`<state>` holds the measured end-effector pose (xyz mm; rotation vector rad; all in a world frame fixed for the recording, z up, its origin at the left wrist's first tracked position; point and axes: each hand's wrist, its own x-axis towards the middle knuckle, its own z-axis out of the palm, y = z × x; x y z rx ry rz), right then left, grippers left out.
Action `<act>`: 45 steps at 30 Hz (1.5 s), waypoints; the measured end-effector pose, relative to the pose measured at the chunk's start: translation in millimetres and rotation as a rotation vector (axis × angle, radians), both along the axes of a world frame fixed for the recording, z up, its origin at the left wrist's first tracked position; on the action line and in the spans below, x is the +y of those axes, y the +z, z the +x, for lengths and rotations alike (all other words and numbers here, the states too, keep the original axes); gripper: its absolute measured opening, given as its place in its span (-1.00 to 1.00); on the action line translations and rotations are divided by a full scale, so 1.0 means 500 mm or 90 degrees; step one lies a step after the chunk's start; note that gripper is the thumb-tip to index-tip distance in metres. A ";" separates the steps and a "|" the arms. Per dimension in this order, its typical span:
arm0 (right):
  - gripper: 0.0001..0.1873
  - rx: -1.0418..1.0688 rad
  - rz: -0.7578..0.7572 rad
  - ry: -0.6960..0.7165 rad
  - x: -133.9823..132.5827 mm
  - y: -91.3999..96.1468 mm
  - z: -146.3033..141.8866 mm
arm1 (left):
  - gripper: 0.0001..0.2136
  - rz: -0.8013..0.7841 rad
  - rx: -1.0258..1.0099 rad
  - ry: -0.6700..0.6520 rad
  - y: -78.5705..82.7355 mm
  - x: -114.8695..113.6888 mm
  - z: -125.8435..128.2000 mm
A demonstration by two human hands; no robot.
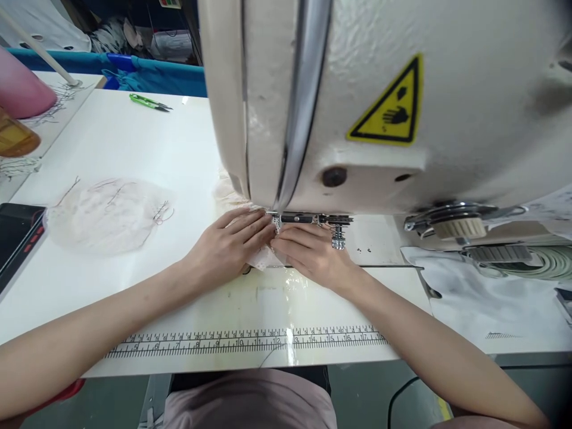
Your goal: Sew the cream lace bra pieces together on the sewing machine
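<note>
A piece of pale, sheer lace-like fabric [266, 260] lies under the head of a sewing machine [268, 119], partly covered by my fingers. My left hand [236, 238] presses on it from the left, its fingers close together and the thumb hidden. From the other side my right hand [313, 250] grips the fabric's edge, fingertips nearly meeting those of the left. Both sets of fingertips are close to the presser foot [295, 218]; the needle point is not clearly visible. More of the fabric shows behind my left hand, beside the machine head.
A sheer, round fabric piece [107, 214] with loose threads lies left. Green thread snips [149, 102] rest farther back. A black device [20, 238] and a pink thread cone [22, 86] stand at the left edge. A printed ruler [250, 342] runs along the table front.
</note>
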<state>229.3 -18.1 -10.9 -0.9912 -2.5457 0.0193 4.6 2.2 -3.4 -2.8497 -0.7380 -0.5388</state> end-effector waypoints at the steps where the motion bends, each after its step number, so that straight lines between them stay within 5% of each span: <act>1: -0.76 0.005 0.002 0.007 0.001 -0.002 -0.001 | -0.60 -0.001 0.007 -0.004 -0.003 0.000 -0.001; 17: -0.77 0.052 0.023 0.033 0.007 -0.016 -0.001 | -0.48 -0.009 0.058 0.006 -0.001 0.008 -0.008; 33: -0.71 0.045 0.018 -0.001 0.007 0.006 0.013 | -0.62 0.009 0.046 0.029 -0.006 0.009 -0.001; 45: -0.66 -0.081 0.122 -0.020 -0.010 -0.008 -0.002 | -0.65 0.010 -0.015 -0.081 0.005 0.028 -0.019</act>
